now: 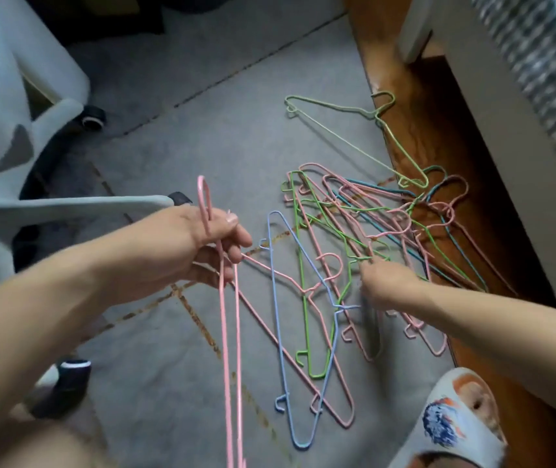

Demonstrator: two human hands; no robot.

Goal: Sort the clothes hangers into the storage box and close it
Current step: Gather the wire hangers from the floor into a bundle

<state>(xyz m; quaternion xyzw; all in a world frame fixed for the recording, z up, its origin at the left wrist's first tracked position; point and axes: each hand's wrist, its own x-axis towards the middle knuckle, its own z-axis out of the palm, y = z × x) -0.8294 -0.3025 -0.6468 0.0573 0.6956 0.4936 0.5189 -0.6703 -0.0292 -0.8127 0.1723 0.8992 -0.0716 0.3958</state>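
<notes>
My left hand point(202, 248) is shut on a pink wire hanger point(224, 332) just below its hook, and the hanger hangs down toward me. My right hand point(384, 282) reaches into a tangled pile of pink, green and teal hangers point(401, 228) on the grey floor, fingertips pinched at a pink one point(388, 231). A blue hanger point(278, 315), a green hanger point(303, 298) and another pink hanger point(337, 393) lie between my hands. One pale green hanger point(337, 130) lies apart, farther away. No storage box is visible.
A white office chair base with castors point(67, 204) stands at the left. A wooden strip point(421, 136) and a white cabinet wall point(506, 146) run along the right. My slippered foot point(452, 420) rests at the lower right.
</notes>
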